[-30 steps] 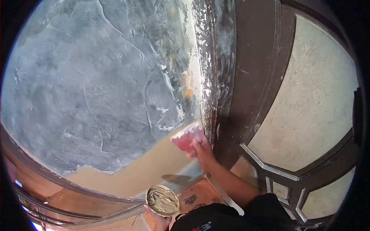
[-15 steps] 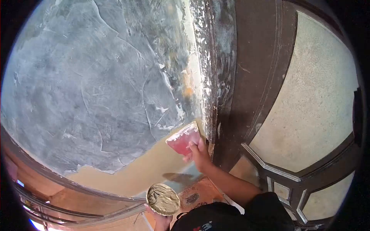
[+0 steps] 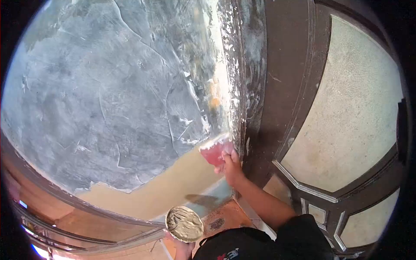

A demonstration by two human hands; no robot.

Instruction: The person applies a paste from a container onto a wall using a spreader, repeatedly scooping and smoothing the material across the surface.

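My right hand (image 3: 232, 168) is closed on a red scraper (image 3: 215, 151) with white paste along its wide edge. That edge lies against the wall near the corner, at the top of a tan band (image 3: 160, 193). Grey, patchy plaster (image 3: 108, 95) covers the wall above the band. Low in the view, my left hand (image 3: 184, 248) grips a round bowl (image 3: 185, 223) from below, its fingers mostly hidden. Thick greyish-beige paste with ridges fills the bowl.
A dark brown panelled door (image 3: 288, 86) with pale panels (image 3: 351, 104) stands at the right. A flaking, white-spotted trim (image 3: 237, 78) runs down the corner. Orange-brown floor (image 3: 223, 215) shows below, and dark rails (image 3: 52, 236) cross the lower left.
My right hand and the scraper have moved slightly right, closer to the corner trim. The bowl in my left hand is almost where it was.
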